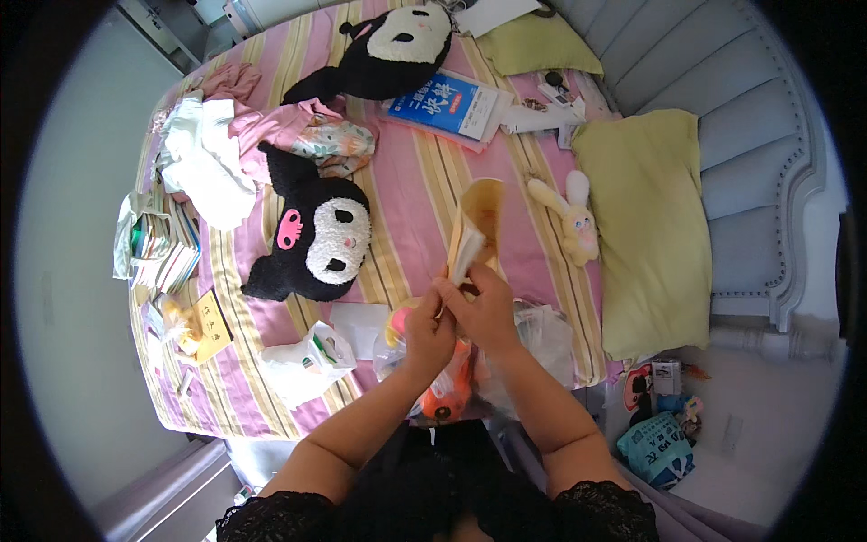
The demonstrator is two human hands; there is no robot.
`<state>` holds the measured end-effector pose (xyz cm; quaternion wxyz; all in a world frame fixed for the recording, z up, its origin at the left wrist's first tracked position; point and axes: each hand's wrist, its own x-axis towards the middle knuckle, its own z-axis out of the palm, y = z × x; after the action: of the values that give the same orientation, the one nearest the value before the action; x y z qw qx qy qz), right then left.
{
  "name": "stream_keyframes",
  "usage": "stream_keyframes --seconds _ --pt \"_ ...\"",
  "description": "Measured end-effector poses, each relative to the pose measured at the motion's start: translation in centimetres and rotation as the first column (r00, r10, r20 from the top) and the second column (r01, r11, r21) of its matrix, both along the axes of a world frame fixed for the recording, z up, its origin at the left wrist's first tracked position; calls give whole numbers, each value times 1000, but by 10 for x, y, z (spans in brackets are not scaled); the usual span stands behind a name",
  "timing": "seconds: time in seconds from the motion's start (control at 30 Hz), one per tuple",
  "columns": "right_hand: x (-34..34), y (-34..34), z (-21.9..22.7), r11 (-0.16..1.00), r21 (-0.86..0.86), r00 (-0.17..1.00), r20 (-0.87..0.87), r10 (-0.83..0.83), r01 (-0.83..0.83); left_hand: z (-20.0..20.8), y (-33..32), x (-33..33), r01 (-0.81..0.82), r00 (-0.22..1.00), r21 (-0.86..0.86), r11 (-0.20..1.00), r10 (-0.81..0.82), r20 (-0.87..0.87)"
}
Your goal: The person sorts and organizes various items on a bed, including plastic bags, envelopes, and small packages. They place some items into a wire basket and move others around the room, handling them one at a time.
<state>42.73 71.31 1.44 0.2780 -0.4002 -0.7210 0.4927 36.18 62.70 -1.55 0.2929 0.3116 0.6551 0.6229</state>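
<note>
Over the near middle of the bed, my left hand [428, 331] and my right hand [486, 312] come together on the lower end of a thin paperback booklet [486, 215]. Its tan cover curls away to the right, and white page edges show beside it. The fingers of both hands are closed around it, partly hidden behind the paper. Beneath my wrists sits a clear plastic bag [553, 348] with an orange plush toy [459, 375] in it. A white sheet [359, 327] lies just left of the bag.
Black-and-white plush cushions [339, 237] lie on the striped bed, with a blue book [444, 104] beyond. Clothes [208, 158], stacked books [172, 244] and a white plastic bag [307, 363] are to the left. On the right are a yellow plush rabbit [579, 226], green pillow [643, 239] and grey headboard [736, 154].
</note>
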Motion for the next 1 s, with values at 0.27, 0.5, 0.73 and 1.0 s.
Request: stream_keyframes --seconds 0.27,0.5,0.73,1.0 --pt "35 -48 28 922 -383 973 -227 -40 -51 35 -63 -1 200 848 184 962 -265 459" --pt "38 -76 64 894 -387 966 -206 154 -225 45 -94 4 247 631 390 887 -453 630" --pt "64 -63 60 964 -210 951 -294 96 -163 54 -108 -8 48 479 149 988 -153 864" --pt "120 -15 126 964 -256 851 -520 -75 -71 54 -136 -52 -71 356 347 935 -301 885"
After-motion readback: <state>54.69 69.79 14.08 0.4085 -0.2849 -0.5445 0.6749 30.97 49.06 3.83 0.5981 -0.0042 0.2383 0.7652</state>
